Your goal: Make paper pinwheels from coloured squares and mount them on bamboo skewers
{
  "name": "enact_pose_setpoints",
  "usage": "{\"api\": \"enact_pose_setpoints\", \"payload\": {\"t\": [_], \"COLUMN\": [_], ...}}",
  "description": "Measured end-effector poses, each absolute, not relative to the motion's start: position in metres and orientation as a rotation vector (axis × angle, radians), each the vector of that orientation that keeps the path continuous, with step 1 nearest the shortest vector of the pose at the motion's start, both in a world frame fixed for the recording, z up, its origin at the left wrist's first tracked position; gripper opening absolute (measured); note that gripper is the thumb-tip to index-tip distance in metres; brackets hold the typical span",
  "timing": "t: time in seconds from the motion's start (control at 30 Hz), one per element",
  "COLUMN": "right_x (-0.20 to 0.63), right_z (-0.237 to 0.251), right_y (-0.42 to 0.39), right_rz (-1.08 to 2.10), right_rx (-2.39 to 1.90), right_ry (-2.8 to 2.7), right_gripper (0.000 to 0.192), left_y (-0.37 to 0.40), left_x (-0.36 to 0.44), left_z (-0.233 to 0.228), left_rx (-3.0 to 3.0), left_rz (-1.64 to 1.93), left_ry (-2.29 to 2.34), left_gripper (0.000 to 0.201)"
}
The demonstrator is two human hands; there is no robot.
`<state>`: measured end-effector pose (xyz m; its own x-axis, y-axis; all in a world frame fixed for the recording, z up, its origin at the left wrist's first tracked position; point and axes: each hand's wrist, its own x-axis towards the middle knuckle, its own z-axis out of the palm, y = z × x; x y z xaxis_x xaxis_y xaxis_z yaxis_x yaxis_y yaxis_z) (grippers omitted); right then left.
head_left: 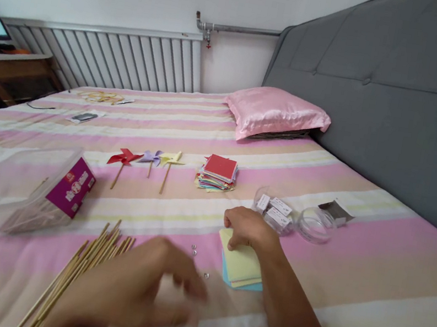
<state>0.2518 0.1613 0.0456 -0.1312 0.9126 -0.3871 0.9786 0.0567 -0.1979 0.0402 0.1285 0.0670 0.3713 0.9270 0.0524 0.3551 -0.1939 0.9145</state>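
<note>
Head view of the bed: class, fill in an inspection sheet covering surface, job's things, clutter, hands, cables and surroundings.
Surface: striped pink and cream bedsheet.
Job's things: small pile of pale yellow and blue paper squares; bundle of thin wooden sticks; small silver pins.
Clutter: three paper pinwheels; stack of coloured paper with a red top sheet; clear plastic containers; clear bag with a purple label.
Hands: right hand rests on the paper squares; left hand blurred, beside the sticks, grip unclear.
Cables: thin dark cord at far left.
Surroundings: pink satin pillow, grey padded headboard, white radiator.
</note>
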Motion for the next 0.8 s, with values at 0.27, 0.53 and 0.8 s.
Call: {"api": "enact_pose_setpoints", "payload": {"t": [0.27, 0.53, 0.8], "right_x": [0.255, 0.255, 0.251], "right_z": [0.043, 0.047, 0.043], "right_y": [0.164, 0.164, 0.167], "right_rz": [-0.611, -0.572, -0.546], "right_rx": [1.908, 1.995, 2.021], "right_ry": [2.149, 2.069, 2.046], "right_gripper": [0.049, 0.038, 0.035], "left_y": [0.16, 0.151, 0.15], "left_x": [0.098, 0.103, 0.105], "left_z": [-0.005, -0.029, -0.027], "left_rx": [1.992, 2.03, 2.05], "left_rz": [0.523, 0.541, 0.528], "left_ry": [1.36, 1.262, 1.296], "left_gripper": [0.031, 0.031, 0.033]}}
